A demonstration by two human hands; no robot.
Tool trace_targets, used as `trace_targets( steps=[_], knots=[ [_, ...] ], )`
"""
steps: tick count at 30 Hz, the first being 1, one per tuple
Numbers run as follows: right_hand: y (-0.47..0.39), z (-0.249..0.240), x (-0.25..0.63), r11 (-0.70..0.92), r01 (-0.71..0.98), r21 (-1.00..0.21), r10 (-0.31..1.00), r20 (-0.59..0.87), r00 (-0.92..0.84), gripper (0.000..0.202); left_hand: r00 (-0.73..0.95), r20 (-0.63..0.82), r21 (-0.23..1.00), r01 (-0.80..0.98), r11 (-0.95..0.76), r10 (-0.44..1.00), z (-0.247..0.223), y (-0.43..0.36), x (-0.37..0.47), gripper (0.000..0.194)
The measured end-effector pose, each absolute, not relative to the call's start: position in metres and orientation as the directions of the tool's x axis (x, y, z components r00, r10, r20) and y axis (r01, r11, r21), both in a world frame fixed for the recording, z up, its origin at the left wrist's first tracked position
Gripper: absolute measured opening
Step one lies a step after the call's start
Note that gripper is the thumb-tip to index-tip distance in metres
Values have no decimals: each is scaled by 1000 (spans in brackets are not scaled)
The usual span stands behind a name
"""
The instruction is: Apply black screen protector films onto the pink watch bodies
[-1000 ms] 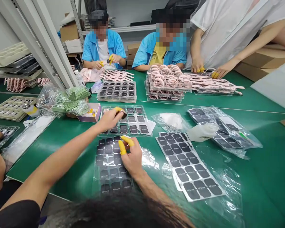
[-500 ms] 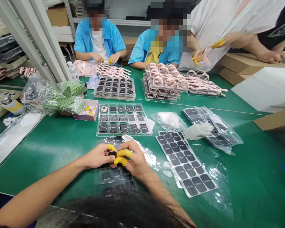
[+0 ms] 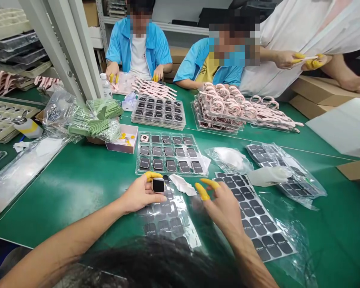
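At a green bench (image 3: 78,188), a worker's left hand (image 3: 139,194) grips a small square watch body (image 3: 158,185) between yellow-capped fingers (image 3: 152,175), holding it just above a sheet of dark film stickers (image 3: 168,216) at lower centre of the frame. The right hand (image 3: 225,208) hovers beside it with fingers spread and loose, grasping nothing, over a second sticker sheet (image 3: 258,224) that lies on clear plastic to the lower right. A peeled white backing scrap (image 3: 182,185) lies between the two hands. Just beyond, at centre frame, a clear tray (image 3: 171,154) holds rows of dark-faced watch bodies, with one pink-rimmed piece in its upper left pocket; another full stack of trays (image 3: 159,112) sits behind it. Judging by the many stickers left on both sheets and the stacked trays, much of the work appears to remain. Across the bench, co-workers in blue handle pink watch straps (image 3: 225,106) heaped in trays at upper right.
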State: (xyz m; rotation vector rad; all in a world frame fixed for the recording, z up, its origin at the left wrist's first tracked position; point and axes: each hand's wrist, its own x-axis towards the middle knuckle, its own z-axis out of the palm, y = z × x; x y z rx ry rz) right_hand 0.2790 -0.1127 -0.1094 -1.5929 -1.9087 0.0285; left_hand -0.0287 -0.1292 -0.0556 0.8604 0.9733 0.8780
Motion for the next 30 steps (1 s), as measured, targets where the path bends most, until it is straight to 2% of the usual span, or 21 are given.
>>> trace_targets(
  steps=[3, 8, 10, 12, 13, 19, 24, 28, 30],
  knots=[
    [-99, -98, 257, 419, 832, -364, 839, 505, -202, 16, 292, -321, 907, -179, 381, 901, -61, -132, -26, 71],
    [-101, -70, 239, 532, 699, -477, 776, 604, -179, 10, 247, -330, 923, -116, 366, 911, -73, -132, -22, 67],
    [-107, -67, 223, 634, 625, -456, 739, 597, -313, 8, 247, -322, 935, -69, 348, 914, -75, -131, -22, 62],
    [-111, -70, 203, 730, 552, -404, 673, 565, -477, 14, 253, -314, 946, -2, 325, 915, -75, -130, -22, 58],
    [-113, -73, 194, 746, 538, -393, 658, 563, -501, 18, 254, -313, 948, 22, 318, 915, -75, -130, -22, 56],
    [-118, -86, 180, 738, 521, -429, 671, 554, -494, 30, 262, -296, 952, 1, 306, 919, -78, -131, -21, 57],
    [-119, -88, 181, 653, 569, -499, 743, 564, -359, 15, 215, -337, 939, 10, 343, 917, -74, -131, -19, 56],
    [-120, -91, 180, 684, 528, -503, 721, 579, -381, 15, 225, -322, 945, 26, 325, 920, -70, -132, -18, 58],
    [-120, -92, 180, 657, 552, -514, 737, 592, -326, 14, 214, -334, 942, 44, 333, 918, -70, -132, -18, 56]
  ],
)
